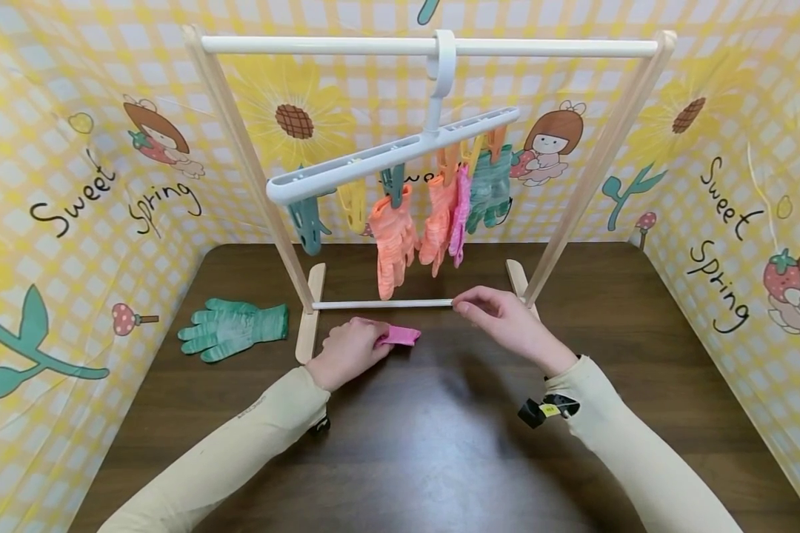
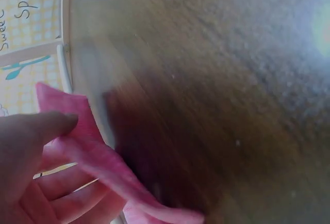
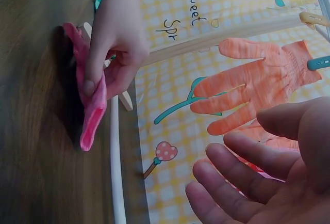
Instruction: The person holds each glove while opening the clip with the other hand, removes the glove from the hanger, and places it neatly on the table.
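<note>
My left hand [image 1: 348, 352] pinches a pink glove [image 1: 400, 336] near its cuff, just above the table. The left wrist view shows the thumb pressing on the pink fabric, and the glove's lower part trails along the hand. In the right wrist view, the cuff opening of the pink glove [image 3: 94, 121] points away from the left hand. My right hand [image 1: 503, 322] is bare of any object, its fingers loosely bent by the rack's lower white rod [image 1: 387, 304]. Above it hang orange gloves [image 1: 393, 240] from clips on a grey hanger [image 1: 387, 157].
A green glove [image 1: 233, 329] lies on the table's left side. The wooden rack's posts [image 1: 260, 163] flank the hanger. A pink glove [image 1: 461, 215] and a green glove [image 1: 491, 189] hang at its right. Toward the left end are a teal clip [image 1: 304, 226] and a yellow clip [image 1: 352, 207].
</note>
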A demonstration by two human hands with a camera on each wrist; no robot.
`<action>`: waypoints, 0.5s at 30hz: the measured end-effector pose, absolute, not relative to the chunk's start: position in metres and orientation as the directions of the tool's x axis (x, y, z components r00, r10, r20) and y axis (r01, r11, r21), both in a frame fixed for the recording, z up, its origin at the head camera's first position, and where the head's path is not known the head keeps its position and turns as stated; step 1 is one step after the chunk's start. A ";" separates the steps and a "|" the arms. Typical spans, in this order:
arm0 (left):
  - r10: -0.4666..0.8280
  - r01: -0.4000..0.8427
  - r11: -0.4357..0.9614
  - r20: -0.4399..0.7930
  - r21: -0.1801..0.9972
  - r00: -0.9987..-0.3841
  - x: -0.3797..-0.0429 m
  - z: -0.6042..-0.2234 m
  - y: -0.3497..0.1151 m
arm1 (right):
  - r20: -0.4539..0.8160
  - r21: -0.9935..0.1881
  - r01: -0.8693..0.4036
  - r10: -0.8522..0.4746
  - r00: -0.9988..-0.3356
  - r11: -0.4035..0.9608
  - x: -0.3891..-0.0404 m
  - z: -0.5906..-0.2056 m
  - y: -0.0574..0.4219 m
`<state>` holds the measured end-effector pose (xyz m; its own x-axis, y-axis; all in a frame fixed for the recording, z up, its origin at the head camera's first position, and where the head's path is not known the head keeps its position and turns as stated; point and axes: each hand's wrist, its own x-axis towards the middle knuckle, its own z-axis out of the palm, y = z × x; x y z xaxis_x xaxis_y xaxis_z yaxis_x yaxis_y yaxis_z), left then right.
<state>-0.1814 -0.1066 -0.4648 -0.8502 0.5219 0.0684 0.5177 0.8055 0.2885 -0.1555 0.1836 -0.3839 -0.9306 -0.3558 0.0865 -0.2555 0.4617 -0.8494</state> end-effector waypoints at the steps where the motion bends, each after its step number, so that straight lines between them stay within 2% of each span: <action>1: 0.528 0.519 0.801 0.059 0.298 -0.847 -0.181 -0.465 -0.107 | 0.087 -0.848 -0.257 -0.356 -0.931 0.465 -0.156 -0.385 0.184; 8: 0.541 0.519 0.789 0.028 0.328 -0.840 -0.180 -0.464 -0.107 | 0.088 -0.827 -0.274 -0.368 -0.926 0.491 -0.155 -0.391 0.186; 15: 0.560 0.557 0.770 0.088 0.312 -0.824 -0.182 -0.466 -0.110 | 0.086 -0.825 -0.271 -0.363 -0.928 0.497 -0.154 -0.394 0.187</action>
